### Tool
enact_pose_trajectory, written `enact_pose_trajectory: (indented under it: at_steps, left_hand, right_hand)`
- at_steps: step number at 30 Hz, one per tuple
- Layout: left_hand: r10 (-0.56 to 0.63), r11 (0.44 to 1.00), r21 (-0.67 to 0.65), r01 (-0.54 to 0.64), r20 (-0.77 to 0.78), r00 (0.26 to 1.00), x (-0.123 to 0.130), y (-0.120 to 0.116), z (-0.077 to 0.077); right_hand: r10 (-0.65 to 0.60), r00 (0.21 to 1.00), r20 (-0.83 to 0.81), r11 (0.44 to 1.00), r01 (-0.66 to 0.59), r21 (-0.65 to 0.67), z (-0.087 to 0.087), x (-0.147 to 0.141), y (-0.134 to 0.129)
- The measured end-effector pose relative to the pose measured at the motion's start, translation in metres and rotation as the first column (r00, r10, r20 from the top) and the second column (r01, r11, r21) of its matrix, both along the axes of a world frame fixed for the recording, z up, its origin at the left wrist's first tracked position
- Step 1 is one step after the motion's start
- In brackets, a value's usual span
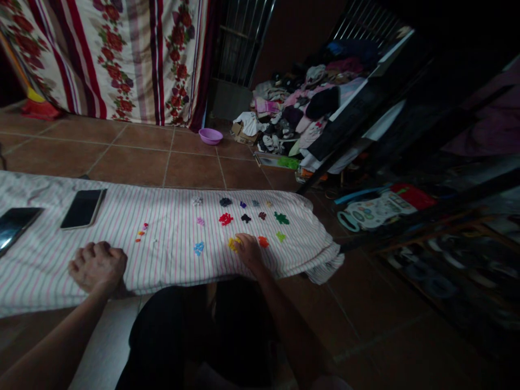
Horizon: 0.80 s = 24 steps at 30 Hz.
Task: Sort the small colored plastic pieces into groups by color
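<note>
My right hand [248, 252] reaches down to a small pile of yellow bead-like pieces [233, 244], its fingertips drawn together on the pile's right side. My left hand [98, 265] rests on the striped cloth [174, 265] at the near left, fingers curled in; its palm side is hidden. Between the hands lie light blue pieces [199, 248]. A short row of red, orange and pink pieces [141, 233] is just beyond my left hand, with a tiny white piece [155, 240] beside it. Orange pieces [263, 241] sit right of my right hand.
More colour-sorted piles, among them red [226, 219], dark green [281, 218] and dark grey [225, 202], lie farther back. Two phones [82, 208] are at the left. Beyond the cloth are a purple basin [210, 136], a clothes heap [300, 105] and a floral curtain [138, 59].
</note>
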<state>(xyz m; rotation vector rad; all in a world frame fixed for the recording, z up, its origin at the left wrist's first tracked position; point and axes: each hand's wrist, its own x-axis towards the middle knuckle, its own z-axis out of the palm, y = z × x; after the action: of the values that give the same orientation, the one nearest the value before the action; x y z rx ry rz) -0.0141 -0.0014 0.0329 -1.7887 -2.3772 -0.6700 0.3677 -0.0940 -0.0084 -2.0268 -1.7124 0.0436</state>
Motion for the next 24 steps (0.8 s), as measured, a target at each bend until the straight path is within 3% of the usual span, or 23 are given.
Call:
enact_pose_trajectory:
  at_steps: [7, 12, 20, 24]
  left_hand:
    - [0.003, 1.000, -0.011, -0.003, -0.012, 1.000, -0.001, 0.001, -0.002]
    - [0.006, 1.000, 0.007, -0.006, -0.045, 0.999, -0.002, 0.004, -0.007]
    - [0.023, 0.999, -0.031, -0.024, -0.041, 0.999, -0.006, 0.008, -0.012]
    - [0.023, 1.000, 0.023, -0.022, -0.036, 0.999, -0.006, 0.007, -0.016]
  right_hand:
    - [0.079, 0.986, 0.149, 0.996, -0.085, 0.029, -0.014, -0.016, -0.004]
    - [0.153, 0.975, 0.161, 0.988, -0.155, 0.001, -0.020, -0.018, 0.000]
    - [0.059, 0.992, 0.115, 0.995, -0.068, 0.078, -0.030, -0.010, 0.001]
    - [0.099, 0.988, 0.115, 0.984, -0.115, 0.139, -0.032, -0.012, 0.004]
